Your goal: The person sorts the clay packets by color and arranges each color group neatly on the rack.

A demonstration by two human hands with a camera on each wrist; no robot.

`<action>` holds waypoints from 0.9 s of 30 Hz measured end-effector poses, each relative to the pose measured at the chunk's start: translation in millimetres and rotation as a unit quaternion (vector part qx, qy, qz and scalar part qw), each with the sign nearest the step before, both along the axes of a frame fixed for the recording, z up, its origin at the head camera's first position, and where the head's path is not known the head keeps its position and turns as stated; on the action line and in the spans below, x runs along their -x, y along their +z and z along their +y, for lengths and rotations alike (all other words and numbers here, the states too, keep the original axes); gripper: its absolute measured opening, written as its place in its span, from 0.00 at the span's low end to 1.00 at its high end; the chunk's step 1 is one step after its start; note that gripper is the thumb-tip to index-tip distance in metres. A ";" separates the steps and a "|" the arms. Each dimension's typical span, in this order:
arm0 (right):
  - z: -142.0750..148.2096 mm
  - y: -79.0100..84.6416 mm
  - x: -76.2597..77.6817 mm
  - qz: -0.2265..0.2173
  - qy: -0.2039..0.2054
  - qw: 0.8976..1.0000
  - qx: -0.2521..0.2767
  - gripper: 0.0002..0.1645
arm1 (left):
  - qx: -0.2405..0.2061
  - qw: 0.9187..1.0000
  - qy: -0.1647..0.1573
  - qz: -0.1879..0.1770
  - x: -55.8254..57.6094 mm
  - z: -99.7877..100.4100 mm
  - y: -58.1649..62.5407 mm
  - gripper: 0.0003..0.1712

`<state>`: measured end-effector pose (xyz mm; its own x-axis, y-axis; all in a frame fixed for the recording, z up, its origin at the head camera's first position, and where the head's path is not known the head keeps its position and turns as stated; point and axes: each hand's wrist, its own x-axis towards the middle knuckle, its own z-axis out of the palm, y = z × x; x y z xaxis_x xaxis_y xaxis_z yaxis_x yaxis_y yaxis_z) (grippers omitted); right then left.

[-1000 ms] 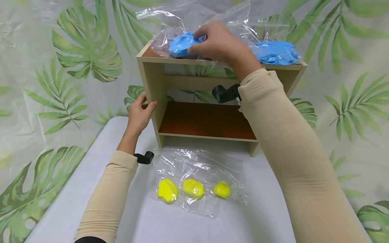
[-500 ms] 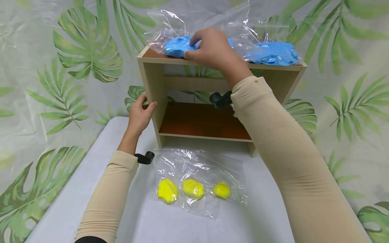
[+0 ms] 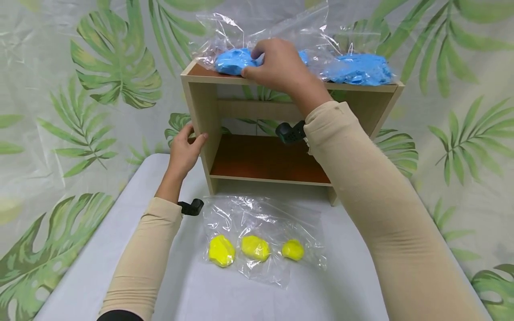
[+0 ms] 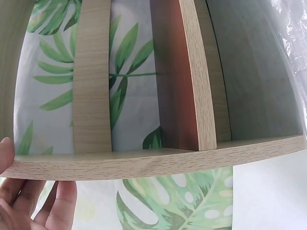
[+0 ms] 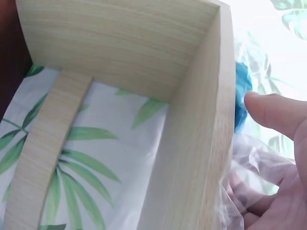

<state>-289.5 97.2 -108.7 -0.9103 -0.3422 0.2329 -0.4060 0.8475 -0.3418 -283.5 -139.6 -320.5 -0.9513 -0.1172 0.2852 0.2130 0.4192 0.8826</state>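
Observation:
My left hand [image 3: 184, 149] grips the left side panel of a small wooden shelf [image 3: 201, 120]. In the left wrist view the thumb lies on one face of that panel [image 4: 120, 166], with fingers on the other. On the shelf's top board, toward its left end, lies a bagged lump of blue clay [image 3: 232, 61]. My right hand [image 3: 281, 64] holds this lump's right side between thumb and fingers, partly covering another blue patch behind it. The right wrist view shows the thumb against the blue clay [image 5: 242, 93] and clear plastic around the fingers.
Another bagged blue clay lump [image 3: 359, 69] sits at the top board's right end. Three yellow clay lumps [image 3: 255, 248] in clear bags lie on the white table [image 3: 241, 303] in front. A leaf-patterned cloth [image 3: 116, 58] hangs behind the shelf.
My right hand has moved a little left along the top board, and the blue clay bag has shifted left with it. During the last half second both stay nearly still. The left hand keeps its place.

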 end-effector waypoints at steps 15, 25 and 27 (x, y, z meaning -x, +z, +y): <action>10.7 -16.2 -38.6 0.228 0.145 0.963 -0.014 0.23 | 0.005 1.000 0.003 -0.009 0.8 -9.6 2.0 0.30; 43.3 -55.6 -71.5 0.287 0.186 0.939 -0.021 0.19 | 0.010 1.000 0.004 -0.001 1.4 -9.8 1.9 0.30; 50.5 -63.1 -74.7 0.286 0.189 0.939 -0.023 0.18 | 0.010 1.000 0.004 -0.003 0.7 -9.5 3.1 0.31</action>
<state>-214.7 147.8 -171.8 -0.4527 -0.6370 0.6239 -0.7862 0.6152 0.0577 -284.2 -149.2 -317.5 -0.9522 -0.1186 0.2815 0.2043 0.4377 0.8756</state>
